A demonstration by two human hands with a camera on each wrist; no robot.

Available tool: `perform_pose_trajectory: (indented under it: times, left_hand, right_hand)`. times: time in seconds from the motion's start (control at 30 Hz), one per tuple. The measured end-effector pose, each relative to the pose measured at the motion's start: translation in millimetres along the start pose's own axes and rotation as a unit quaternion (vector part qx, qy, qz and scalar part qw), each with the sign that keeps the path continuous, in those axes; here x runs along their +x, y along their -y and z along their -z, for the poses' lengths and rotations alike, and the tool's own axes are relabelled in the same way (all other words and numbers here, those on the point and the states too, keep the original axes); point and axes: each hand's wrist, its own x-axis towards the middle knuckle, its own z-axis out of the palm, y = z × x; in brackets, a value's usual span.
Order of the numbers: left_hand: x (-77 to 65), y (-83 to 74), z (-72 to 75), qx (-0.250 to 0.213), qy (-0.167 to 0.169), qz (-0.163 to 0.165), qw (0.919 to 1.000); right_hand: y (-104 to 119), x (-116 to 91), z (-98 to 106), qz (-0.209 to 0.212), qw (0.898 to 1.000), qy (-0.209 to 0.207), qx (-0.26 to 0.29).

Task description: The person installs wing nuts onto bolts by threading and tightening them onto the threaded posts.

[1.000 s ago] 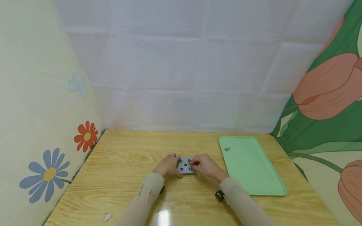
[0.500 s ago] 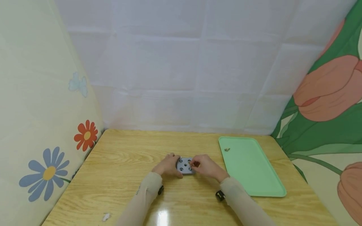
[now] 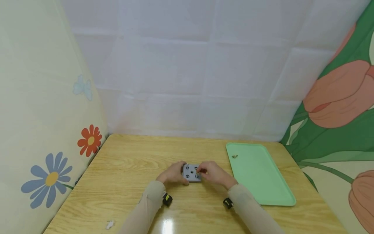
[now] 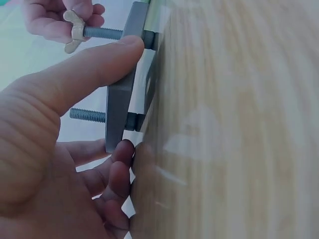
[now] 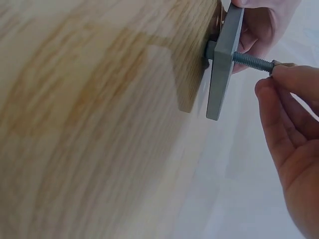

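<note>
A grey metal plate [image 3: 192, 175] with several holes lies on the table in the head view. My left hand [image 3: 174, 174] grips it from the left side, thumb on the near edge and fingers round the far one. In the left wrist view, one threaded bolt [image 4: 102, 33] and a second bolt [image 4: 87, 115] stick up through the plate, their heads on the table side. At the tip of the first bolt sits a brass-coloured wing nut [image 4: 76, 32]. My right hand [image 3: 215, 173] pinches this wing nut between thumb and fingers. The second bolt's end is bare.
To the right lies a light green tray [image 3: 260, 175], with small brass-coloured pieces [image 3: 235, 156] near its far left corner. A white mark [image 3: 109, 225] shows on the table [image 3: 140, 149] at front left. Fabric walls stand behind and at both sides.
My right fingers have shifted slightly around the wing nut at the bolt's tip. The plate and my left hand keep nearly the same place; the head view has moved a little.
</note>
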Motion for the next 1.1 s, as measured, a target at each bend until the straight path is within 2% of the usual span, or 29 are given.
perform_pose_trajectory:
  times: [0.23,0.4,0.63,0.9,1.1]
  left_hand:
    - [-0.4,7.3,-8.4,-0.023,-0.004,-0.018,0.9996]
    - [-0.3,7.9,-9.9,-0.026,-0.009,-0.021,0.9994]
    - [-0.2,7.0,-5.9,-0.027,-0.005,-0.013,0.9995]
    - [1.1,4.6,-3.5,-0.025,-0.005,-0.013,0.9996]
    - [-0.4,3.4,-3.0,-0.024,-0.011,-0.019,0.9995]
  right_hand:
    - [-2.2,-2.4,-4.6,0.019,0.999,-0.021,-0.034]
    - [-0.2,-0.9,-5.4,0.005,0.998,-0.029,-0.053]
    - [2.6,2.5,-4.8,0.017,0.999,-0.033,-0.028]
    - [0.1,3.2,-3.7,-0.004,1.000,-0.015,-0.005]
    - [-0.2,-1.5,-0.1,0.018,1.000,-0.003,-0.010]
